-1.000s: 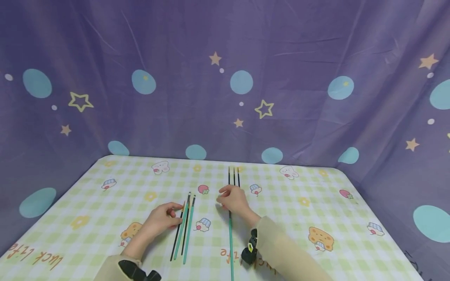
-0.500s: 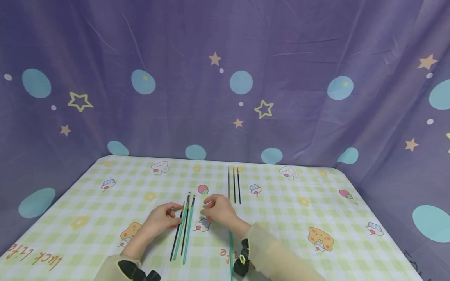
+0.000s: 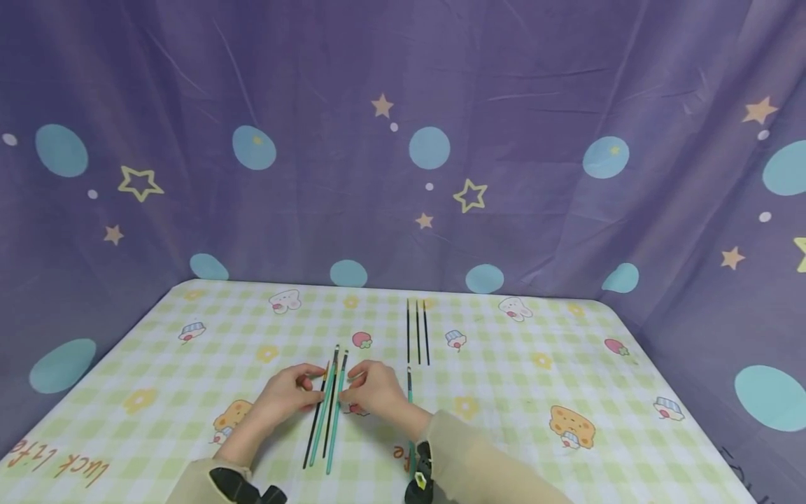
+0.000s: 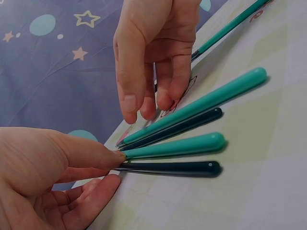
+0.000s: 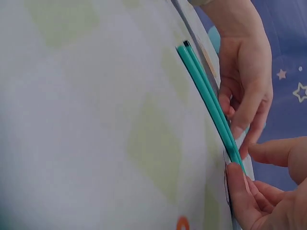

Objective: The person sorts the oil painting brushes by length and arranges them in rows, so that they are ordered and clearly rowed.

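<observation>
Easily, the right hand (image 3: 378,390), fingers parted, could nudge bunched paintbrushes (image 4: 187,146) askew; the left hand's (image 3: 285,396) hold is unclear.

The left hand (image 3: 286,393) and right hand (image 3: 379,390) face each other closely, fingers bent.

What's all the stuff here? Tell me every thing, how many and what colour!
Bunched paintbrushes: 4, two teal and two black, front, left of middle.
Far paintbrushes: 3, black, side by side further back.
Lone paintbrush: 1, teal, front middle, partly hidden.
Tablecloth: 1, green-and-white checks, under all the paintbrushes.
Printed pictures: many, mixed colours, on the tablecloth.
Curtain: 1, purple with spots and stars, behind.
Sleeves: 2, beige, on both arms.
Wrist gadgets: 2, black, at the wrists.
Left grip: 1, bare hand, bunch's left side.
Right grip: 1, bare hand, bunch's right side.
</observation>
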Motion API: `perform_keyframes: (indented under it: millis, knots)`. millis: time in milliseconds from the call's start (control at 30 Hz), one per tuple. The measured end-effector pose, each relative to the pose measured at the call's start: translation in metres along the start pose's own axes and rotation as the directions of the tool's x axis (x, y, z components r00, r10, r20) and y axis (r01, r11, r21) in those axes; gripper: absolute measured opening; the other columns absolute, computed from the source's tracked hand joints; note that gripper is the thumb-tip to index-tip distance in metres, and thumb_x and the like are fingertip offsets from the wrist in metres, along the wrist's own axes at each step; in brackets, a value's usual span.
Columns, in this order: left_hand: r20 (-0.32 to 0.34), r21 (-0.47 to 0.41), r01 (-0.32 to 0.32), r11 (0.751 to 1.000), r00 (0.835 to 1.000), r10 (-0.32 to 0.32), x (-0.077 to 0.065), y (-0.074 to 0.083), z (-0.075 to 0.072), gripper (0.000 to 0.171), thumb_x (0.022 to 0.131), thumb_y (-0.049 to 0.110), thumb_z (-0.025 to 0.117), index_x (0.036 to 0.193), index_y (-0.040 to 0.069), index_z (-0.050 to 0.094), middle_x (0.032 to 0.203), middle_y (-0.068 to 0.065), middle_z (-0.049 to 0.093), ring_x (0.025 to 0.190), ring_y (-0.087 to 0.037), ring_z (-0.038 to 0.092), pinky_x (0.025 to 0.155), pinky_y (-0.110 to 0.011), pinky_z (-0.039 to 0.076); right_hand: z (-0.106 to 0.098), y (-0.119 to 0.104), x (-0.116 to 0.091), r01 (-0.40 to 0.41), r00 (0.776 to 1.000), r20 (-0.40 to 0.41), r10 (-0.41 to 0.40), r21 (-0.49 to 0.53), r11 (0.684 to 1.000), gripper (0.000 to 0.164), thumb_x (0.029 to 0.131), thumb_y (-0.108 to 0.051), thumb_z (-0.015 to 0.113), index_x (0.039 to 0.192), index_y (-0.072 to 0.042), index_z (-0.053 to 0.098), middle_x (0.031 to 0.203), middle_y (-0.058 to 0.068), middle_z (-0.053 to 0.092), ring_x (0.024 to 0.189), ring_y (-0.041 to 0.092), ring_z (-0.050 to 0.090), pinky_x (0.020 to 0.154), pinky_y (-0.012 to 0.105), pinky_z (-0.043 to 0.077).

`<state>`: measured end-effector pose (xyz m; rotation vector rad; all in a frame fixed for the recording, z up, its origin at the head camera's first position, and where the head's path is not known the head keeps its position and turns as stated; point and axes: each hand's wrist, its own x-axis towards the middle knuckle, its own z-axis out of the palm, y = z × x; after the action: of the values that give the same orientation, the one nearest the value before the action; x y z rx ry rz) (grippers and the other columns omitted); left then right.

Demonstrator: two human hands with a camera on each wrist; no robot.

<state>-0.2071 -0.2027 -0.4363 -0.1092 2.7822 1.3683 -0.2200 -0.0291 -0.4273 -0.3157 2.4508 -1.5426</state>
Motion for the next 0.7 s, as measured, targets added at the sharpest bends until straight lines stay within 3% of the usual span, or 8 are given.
perform_keyframes:
  millis: [200, 433, 700]
  knots:
    - [0.005, 0.001, 0.006, 1.0, 1.0, -0.006, 0.0, 0.0, 0.0, 0.04, 0.073, 0.01, 0.071, 0.111, 0.005, 0.062, 0.075, -0.004, 0.051, 0.056, -0.015, 0.05, 0.054, -0.026, 0.041, 0.008, -0.003, 0.0, -0.012, 0.998, -0.055, 0.006, -0.104, 0.995, 0.031, 0.071, -0.015, 0.076, 0.096, -0.006, 0.06, 0.063, -0.004, 0.058, 0.042, 0.009, 0.053, 0.045, 0.022, 0.043]
    - [0.004, 0.0, -0.006, 1.0, 1.0, 0.006, 0.0, 0.002, -0.001, 0.04, 0.073, 0.009, 0.07, 0.111, 0.004, 0.061, 0.075, -0.004, 0.05, 0.056, -0.014, 0.05, 0.053, -0.025, 0.042, 0.015, -0.006, 0.003, -0.052, 0.995, -0.092, 0.035, -0.191, 0.98, 0.044, 0.07, -0.018, 0.077, 0.106, -0.004, 0.057, 0.061, -0.004, 0.056, 0.042, 0.01, 0.052, 0.045, 0.022, 0.041]
    - [0.011, -0.019, -0.002, 1.0, 1.0, 0.002, -0.001, 0.001, -0.001, 0.04, 0.073, 0.007, 0.07, 0.112, 0.003, 0.061, 0.075, -0.005, 0.049, 0.057, -0.014, 0.05, 0.051, -0.025, 0.045, 0.016, -0.006, 0.001, -0.011, 0.996, -0.086, -0.012, -0.261, 0.965, 0.049, 0.069, -0.018, 0.077, 0.111, -0.001, 0.059, 0.06, -0.005, 0.054, 0.042, 0.008, 0.05, 0.045, 0.021, 0.04]
